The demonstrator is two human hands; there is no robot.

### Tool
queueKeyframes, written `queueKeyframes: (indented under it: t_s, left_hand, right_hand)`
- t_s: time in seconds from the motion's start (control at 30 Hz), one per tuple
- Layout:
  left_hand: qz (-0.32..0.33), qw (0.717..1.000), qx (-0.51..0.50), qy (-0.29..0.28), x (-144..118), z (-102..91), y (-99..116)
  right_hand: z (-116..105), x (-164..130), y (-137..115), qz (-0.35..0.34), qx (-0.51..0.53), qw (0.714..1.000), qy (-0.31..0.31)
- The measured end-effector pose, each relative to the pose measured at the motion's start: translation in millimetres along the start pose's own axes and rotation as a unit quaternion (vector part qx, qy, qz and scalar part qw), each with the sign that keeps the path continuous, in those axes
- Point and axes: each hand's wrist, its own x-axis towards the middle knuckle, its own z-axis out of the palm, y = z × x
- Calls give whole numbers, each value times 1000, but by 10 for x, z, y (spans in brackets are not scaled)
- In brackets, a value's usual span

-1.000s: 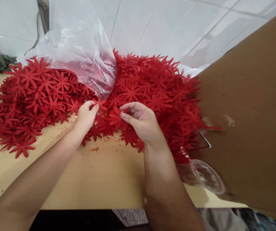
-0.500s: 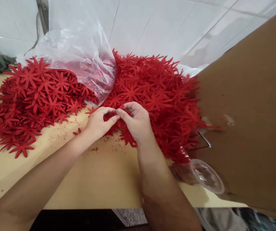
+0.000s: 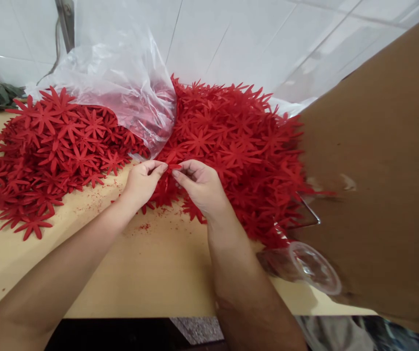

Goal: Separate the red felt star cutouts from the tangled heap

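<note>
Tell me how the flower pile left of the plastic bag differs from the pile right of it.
The left pile lies low and spread flat on the table; the right pile is heaped higher. The left pile lies untouched; both hands, left hand and right hand, pinch a flower at the right pile's near edge. Both hold the same red star-shaped cutouts.

**Bright, even daylight with soft shadows**

The room is well lit, the light soft and spread out, seemingly from above and behind. The white tiled wall (image 3: 253,34) across the top of the frame is pale and nearly washed out. The clear plastic bag (image 3: 122,78) at upper centre carries milky glare on its folds. Shadows are faint: a soft one lies on the wooden table (image 3: 151,273) under the forearms at lower centre. The red flowers (image 3: 231,136) are sharp in the middle, a little smeared toward the left edge. The brown cardboard (image 3: 377,170) at right looks blurred, and straight lines bend near the corners.
</note>
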Motion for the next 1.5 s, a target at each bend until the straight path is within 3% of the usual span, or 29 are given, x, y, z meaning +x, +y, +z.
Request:
queueKeyframes:
  t_s: [0.17, 0.33, 0.6, 0.7, 0.9, 1.03, 1.1, 1.33, 1.4, 1.5]
  left_hand:
    - [15, 999, 31, 6, -14, 13, 13]
    - [17, 999, 25, 13, 0, -3, -29]
    - [28, 997, -27, -66, -33, 20, 5]
    - [10, 996, -50, -75, -35, 30, 0]
    - [-20, 997, -72, -25, 23, 1, -32]
    - [-39, 995, -87, 43, 91, -76, -64]
    - [-37, 996, -57, 52, 111, -101, -96]
    - [79, 987, 138, 17, 4, -27, -83]
    - [72, 993, 96, -9, -34, 7, -27]
    - [-2, 997, -27, -67, -70, 62, 37]
  right_hand:
    - [-10, -17, -14, -13, -11, 1000, 8]
    - [-10, -40, -51, -8, -55, 998, -36]
    - [-68, -15, -47, -23, -95, 995, 36]
    - [-53, -13, -50, -25, -84, 996, 29]
    - [-40, -16, -47, -13, -24, 1000, 3]
    - [-132, -16, -45, -25, 11, 999, 45]
    - [-184, -13, -45, -35, 26, 996, 75]
    - [-186, 14, -31, -32, 35, 994, 95]
    - [-143, 14, -31, -40, 29, 994, 101]
    - [-66, 9, -28, -64, 1, 992, 111]
